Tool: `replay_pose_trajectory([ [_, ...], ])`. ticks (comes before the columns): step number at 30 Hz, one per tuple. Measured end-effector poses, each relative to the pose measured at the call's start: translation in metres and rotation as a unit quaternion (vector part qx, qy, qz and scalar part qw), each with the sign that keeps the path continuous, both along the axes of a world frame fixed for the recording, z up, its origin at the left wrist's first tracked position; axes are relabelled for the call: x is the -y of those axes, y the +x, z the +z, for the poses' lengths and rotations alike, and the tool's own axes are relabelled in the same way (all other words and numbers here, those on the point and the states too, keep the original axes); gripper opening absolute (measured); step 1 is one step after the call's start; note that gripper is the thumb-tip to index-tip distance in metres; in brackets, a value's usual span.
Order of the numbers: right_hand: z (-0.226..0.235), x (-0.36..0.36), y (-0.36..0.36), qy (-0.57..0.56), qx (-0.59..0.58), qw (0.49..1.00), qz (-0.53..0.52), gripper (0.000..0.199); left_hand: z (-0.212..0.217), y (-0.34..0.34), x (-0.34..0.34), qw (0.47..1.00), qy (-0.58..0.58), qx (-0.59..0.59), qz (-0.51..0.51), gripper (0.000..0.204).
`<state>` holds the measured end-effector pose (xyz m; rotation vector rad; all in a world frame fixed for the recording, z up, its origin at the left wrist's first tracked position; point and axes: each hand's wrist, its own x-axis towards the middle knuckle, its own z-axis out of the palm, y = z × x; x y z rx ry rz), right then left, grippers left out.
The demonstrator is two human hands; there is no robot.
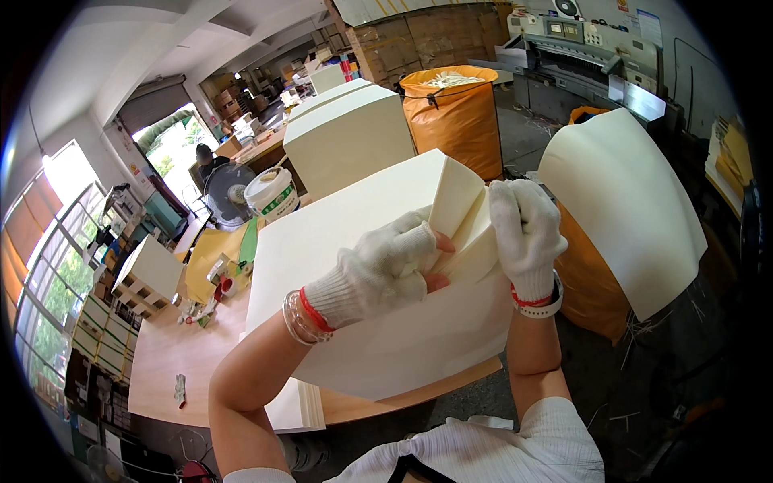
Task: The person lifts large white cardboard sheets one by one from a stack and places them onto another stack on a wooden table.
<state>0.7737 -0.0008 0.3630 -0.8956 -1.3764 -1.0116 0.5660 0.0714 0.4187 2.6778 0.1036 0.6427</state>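
Paper stack, its corner pinched in both gloved hands, overhangs the table and could slide off.

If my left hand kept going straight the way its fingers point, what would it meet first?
The left hand points rightward across the lifted cream paper sheets; it would likely meet the right hand gripping their far side, though depth is unclear.

White green-banded tub left; brown cartons behind, seemingly stacked.
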Motion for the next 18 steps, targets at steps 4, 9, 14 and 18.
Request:
replay_pose_trajectory([
  [4,0.001,0.000,0.000,0.023,0.023,0.999,0.005,0.033,0.000,0.000,-0.003,1.000,0.017,0.012,-0.021,0.046],
  [9,0.003,0.007,-0.004,-0.070,-0.032,0.997,0.028,0.032,0.002,-0.001,-0.007,0.998,0.041,-0.014,-0.041,0.041],
  [14,0.000,0.006,-0.003,-0.062,-0.046,0.997,0.031,0.030,0.002,0.001,0.001,1.000,0.006,-0.002,-0.014,0.032],
  [18,-0.005,-0.004,-0.001,0.029,-0.012,0.999,-0.008,0.035,0.001,0.002,0.002,1.000,-0.011,0.016,-0.005,0.030],
])
